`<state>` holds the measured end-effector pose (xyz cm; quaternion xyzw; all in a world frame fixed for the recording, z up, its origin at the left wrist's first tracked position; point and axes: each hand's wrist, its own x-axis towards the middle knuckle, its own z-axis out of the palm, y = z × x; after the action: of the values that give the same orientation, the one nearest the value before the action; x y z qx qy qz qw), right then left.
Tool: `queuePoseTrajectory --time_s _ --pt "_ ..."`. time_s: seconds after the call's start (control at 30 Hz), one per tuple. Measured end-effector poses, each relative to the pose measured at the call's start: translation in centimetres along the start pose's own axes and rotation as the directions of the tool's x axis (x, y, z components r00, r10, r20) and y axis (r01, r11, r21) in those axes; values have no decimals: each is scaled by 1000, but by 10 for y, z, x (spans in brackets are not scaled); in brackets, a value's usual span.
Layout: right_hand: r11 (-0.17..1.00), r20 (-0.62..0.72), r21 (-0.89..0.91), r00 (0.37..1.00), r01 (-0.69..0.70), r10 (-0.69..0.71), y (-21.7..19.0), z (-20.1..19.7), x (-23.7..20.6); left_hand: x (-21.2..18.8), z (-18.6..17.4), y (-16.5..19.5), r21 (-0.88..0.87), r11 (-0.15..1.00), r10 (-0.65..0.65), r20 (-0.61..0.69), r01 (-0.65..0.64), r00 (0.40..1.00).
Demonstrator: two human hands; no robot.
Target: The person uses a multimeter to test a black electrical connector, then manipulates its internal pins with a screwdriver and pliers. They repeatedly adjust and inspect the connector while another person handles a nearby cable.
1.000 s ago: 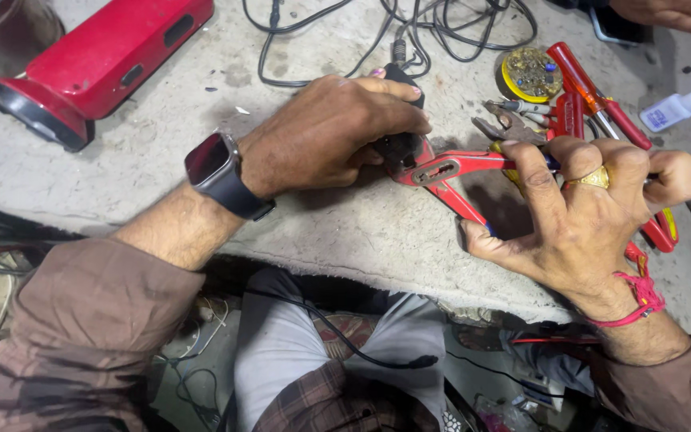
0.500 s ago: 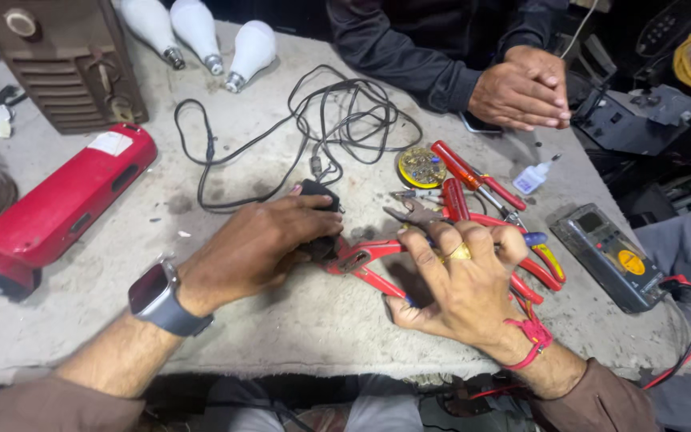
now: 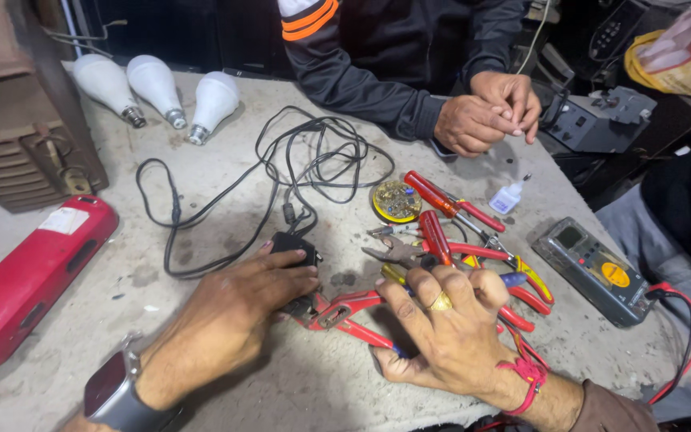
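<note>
A person's two hands worked low in the frame on a grey counter (image 3: 225,184). The left hand (image 3: 229,316), a watch (image 3: 113,392) on its wrist, pressed down on a small black adapter (image 3: 293,244) at centre, fingers curled over it. The right hand (image 3: 441,332), wearing one ring, was closed around the handles of red pliers (image 3: 341,312) lying between both hands. One black cable (image 3: 313,156) coiled above the adapter. Three white bulbs (image 3: 157,96) lay at upper left. One long red lamp (image 3: 29,276) sat at the left edge. Several red-handled tools (image 3: 457,216) clustered right of centre beside one round circuit board (image 3: 396,200). One grey meter (image 3: 597,272) rested at right. Another person's two clasped hands (image 3: 485,112) rested at upper right.
</note>
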<state>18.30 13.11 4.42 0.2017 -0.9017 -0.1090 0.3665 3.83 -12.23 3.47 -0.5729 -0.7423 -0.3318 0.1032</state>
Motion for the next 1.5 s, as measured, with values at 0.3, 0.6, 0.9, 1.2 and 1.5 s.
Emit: queuePoseTrajectory --time_s 0.3,0.6,0.9,1.2,1.5 --pt "1000 8 2 1000 -30 30 -2 6 0 -5 7 -13 39 998 43 13 -44 999" --pt "999 23 -40 999 -33 34 -3 7 2 -5 10 -20 -18 999 51 3 -51 999" --pt "998 45 -47 998 -31 33 -3 10 0 -8 3 -19 -15 996 89 23 -89 996" --pt "997 20 -54 999 -49 50 -4 11 1 -6 6 -15 5 999 52 -16 -52 999" --pt "997 19 -58 998 -50 51 -7 12 -1 -9 4 -14 -3 999 54 -9 -54 998"
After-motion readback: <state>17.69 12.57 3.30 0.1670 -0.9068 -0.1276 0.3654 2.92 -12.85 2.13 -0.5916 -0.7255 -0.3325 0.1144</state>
